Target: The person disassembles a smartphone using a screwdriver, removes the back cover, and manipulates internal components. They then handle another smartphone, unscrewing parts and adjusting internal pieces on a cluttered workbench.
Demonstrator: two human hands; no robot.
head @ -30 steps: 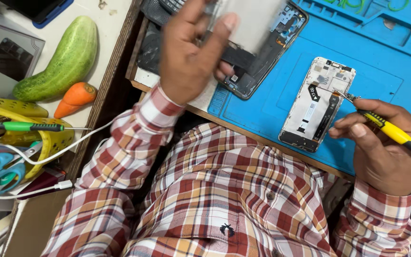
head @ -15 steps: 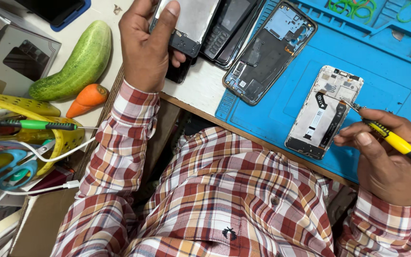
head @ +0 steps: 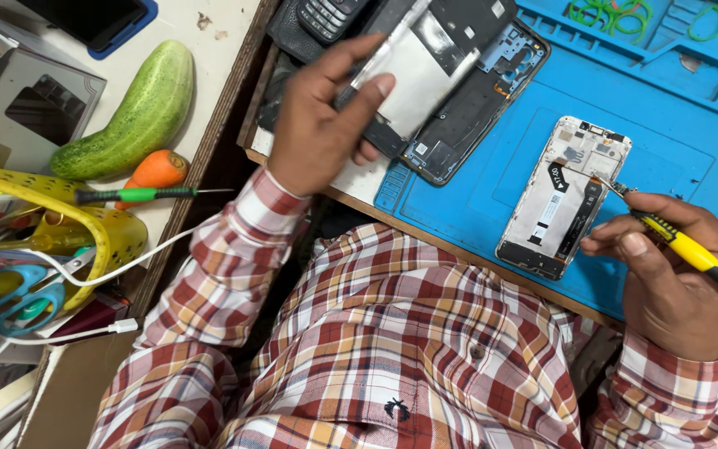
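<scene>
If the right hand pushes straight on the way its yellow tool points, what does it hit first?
Most likely the opened white phone: the right hand aims the yellow tool up-left, tip already at its upper edge, though contact is unclear.

Plaid shirt: red, white, dark and orange-yellow checks. Small dark embroidered emblem low on the chest. Button placket runs up the front. Long sleeves, buttoned cuffs at both wrists. Both hands bare.
</scene>
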